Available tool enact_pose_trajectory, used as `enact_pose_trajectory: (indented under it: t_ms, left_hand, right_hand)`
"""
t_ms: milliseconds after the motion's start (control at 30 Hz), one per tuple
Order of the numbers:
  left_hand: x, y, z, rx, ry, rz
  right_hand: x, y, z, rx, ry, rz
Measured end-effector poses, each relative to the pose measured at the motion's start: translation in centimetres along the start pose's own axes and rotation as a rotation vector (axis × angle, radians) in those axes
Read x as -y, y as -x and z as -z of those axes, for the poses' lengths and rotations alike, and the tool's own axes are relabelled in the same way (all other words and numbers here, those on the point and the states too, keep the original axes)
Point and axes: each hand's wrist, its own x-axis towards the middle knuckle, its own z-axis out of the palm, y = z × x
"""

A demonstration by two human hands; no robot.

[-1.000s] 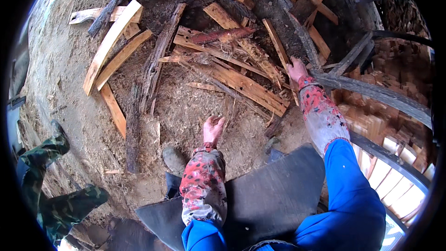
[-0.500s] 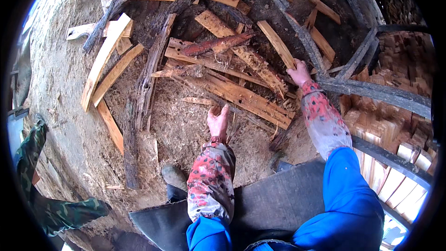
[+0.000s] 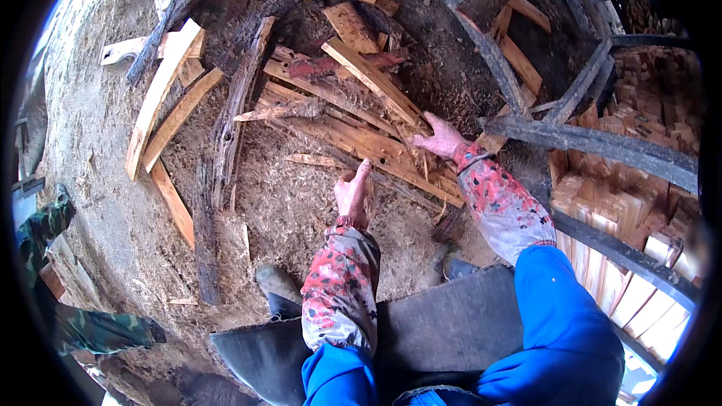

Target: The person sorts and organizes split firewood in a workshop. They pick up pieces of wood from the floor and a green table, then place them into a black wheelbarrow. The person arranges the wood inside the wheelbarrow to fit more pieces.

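Right hand [image 3: 440,137] is gripping the near end of a narrow board [image 3: 370,79], which is slanting to the upper left above a heap of split wood. Left hand [image 3: 353,194] is hovering nearer the body, thumb pointing up and away, fingers curling, close to a small splinter [image 3: 312,159]. Red-patterned sleeve covers [image 3: 338,282] are wrapping both forearms over blue sleeves. Dark apron [image 3: 451,319] is spreading below. Rough bark strips and pale slats [image 3: 162,98] are lying on debris-strewn ground leftward. Grey metal bar [image 3: 594,150] is running past stacked wood blocks [image 3: 624,116] at right. Camouflage clothing [image 3: 105,328] is showing lower left.
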Motion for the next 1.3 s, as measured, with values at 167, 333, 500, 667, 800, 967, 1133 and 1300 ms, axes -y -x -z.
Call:
enact_pose_trajectory:
  t_ms: [167,333,500,667,800,967,1133,1300]
  left_hand:
    - [0.1,0.2,1.3,0.035,-0.033,0.035]
    - [-0.1,1.6,2.5,0.13,0.138,0.104]
    - [-0.3,2.1,5.0,0.297,0.15,0.054]
    - [-3.3,4.6,5.6,0.291,0.013,0.127]
    - [-5.1,7.2,6.2,0.25,0.128,0.177]
    - [-8.7,12.6,8.3,0.307,0.184,0.149]
    - [-12.8,20.3,10.5,0.273,0.061,0.186]
    - [-15.5,29.1,13.1,0.34,0.241,0.164]
  right_hand:
    - [0.4,1.9,-2.6,0.167,-0.153,-0.024]
    - [1.2,2.9,-3.6,0.25,-0.36,-0.035]
    - [2.6,4.1,-5.4,0.344,-0.476,0.07]
    - [6.0,7.0,-4.7,0.298,-0.674,0.103]
    - [9.5,9.8,-3.3,0.314,-0.806,0.08]
    - [12.9,14.3,-2.7,0.33,-0.882,0.017]
    - [16.4,20.6,-1.2,0.259,-0.706,-0.04]
    - [21.6,28.0,1.3,0.253,-0.767,-0.108]
